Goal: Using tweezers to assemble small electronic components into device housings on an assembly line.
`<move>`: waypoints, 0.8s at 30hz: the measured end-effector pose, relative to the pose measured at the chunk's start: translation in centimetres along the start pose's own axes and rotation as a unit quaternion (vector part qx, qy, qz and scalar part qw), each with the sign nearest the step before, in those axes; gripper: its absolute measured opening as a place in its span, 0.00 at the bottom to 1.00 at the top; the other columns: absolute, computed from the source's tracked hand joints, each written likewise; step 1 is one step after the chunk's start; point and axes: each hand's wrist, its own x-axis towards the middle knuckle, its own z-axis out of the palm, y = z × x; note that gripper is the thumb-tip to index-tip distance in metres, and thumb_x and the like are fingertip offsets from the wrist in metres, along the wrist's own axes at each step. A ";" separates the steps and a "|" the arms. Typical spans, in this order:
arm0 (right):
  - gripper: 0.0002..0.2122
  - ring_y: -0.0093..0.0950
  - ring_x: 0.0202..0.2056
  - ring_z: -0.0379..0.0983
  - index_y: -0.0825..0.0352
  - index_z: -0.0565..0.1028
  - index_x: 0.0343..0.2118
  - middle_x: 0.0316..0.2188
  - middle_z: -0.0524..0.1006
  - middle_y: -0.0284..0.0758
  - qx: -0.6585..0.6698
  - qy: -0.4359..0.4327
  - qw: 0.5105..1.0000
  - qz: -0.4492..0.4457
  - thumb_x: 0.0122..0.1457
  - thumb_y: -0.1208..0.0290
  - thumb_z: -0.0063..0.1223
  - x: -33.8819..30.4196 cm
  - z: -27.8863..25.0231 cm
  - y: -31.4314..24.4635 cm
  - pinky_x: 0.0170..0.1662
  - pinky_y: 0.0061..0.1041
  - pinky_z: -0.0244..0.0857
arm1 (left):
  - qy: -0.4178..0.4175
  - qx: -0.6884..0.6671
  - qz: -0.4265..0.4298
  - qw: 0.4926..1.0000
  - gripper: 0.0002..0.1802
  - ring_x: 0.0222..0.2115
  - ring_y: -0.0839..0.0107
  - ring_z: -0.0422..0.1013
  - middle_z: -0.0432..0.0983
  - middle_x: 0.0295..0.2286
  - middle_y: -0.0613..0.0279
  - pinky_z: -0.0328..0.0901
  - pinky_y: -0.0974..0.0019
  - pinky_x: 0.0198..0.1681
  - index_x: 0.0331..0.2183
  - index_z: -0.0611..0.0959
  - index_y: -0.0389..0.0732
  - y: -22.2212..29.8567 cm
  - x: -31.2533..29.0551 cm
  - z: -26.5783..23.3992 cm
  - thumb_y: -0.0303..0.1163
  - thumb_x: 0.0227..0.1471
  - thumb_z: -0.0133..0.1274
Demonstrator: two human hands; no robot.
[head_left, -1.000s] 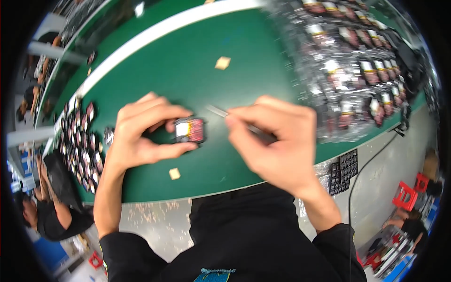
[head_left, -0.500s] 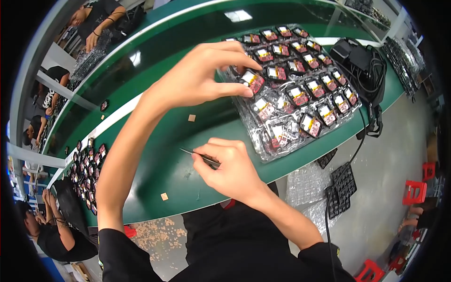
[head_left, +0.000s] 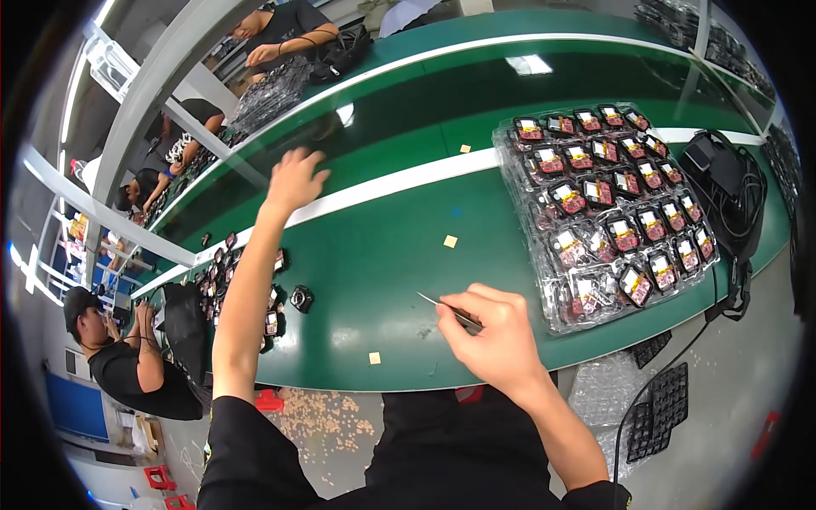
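Swung away from the clear tray since half a second ago, my left hand is now over the white strip along the tabletop's far edge, fingers spread wide, with nothing visible in it. My right hand is closed around a slim pointed tool, its tip out over the middle of the tabletop. Black-framed units sit in rows in the tray near the right end; a heap of units lies toward the left end, one black unit just beside it. Near the front edge lies a tan square.
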 end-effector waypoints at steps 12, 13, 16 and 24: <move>0.04 0.28 0.20 0.75 0.74 0.87 0.36 0.23 0.81 0.38 -0.023 0.023 0.999 0.002 0.60 0.79 0.67 0.5 0.2 -0.3 0.24 0.29 0.65 | -0.052 -0.386 -0.010 0.921 0.28 0.50 0.56 0.80 0.80 0.52 0.47 0.74 0.53 0.56 0.62 0.79 0.37 2.6 -3.5 -3.3 0.28 0.62 0.64; 0.04 0.25 0.19 0.74 0.74 0.87 0.36 0.23 0.81 0.37 -0.033 0.048 0.998 0.001 0.60 0.80 0.67 0.4 0.2 -0.5 0.23 0.27 0.63 | -0.066 -0.427 0.027 0.902 0.30 0.51 0.59 0.80 0.81 0.52 0.49 0.74 0.53 0.56 0.63 0.79 0.38 5.0 -4.2 -5.5 0.27 0.61 0.65; 0.04 0.18 0.19 0.72 0.74 0.88 0.36 0.21 0.79 0.34 -0.061 0.080 0.995 0.023 0.60 0.81 0.68 0.6 0.3 -0.2 0.22 0.23 0.60 | -0.190 -0.540 0.106 0.813 0.38 0.54 0.58 0.78 0.82 0.55 0.52 0.72 0.55 0.61 0.66 0.77 0.39 11.7 -6.5 -8.5 0.27 0.55 0.70; 0.04 0.14 0.18 0.65 0.73 0.88 0.37 0.19 0.74 0.30 -0.074 0.057 0.994 0.062 0.60 0.81 0.69 0.6 0.4 -0.2 0.22 0.21 0.55 | -0.082 -0.469 0.128 0.870 0.49 0.59 0.48 0.74 0.77 0.57 0.48 0.68 0.50 0.63 0.63 0.79 0.38 15.8 -10.9 -12.1 0.42 0.41 0.80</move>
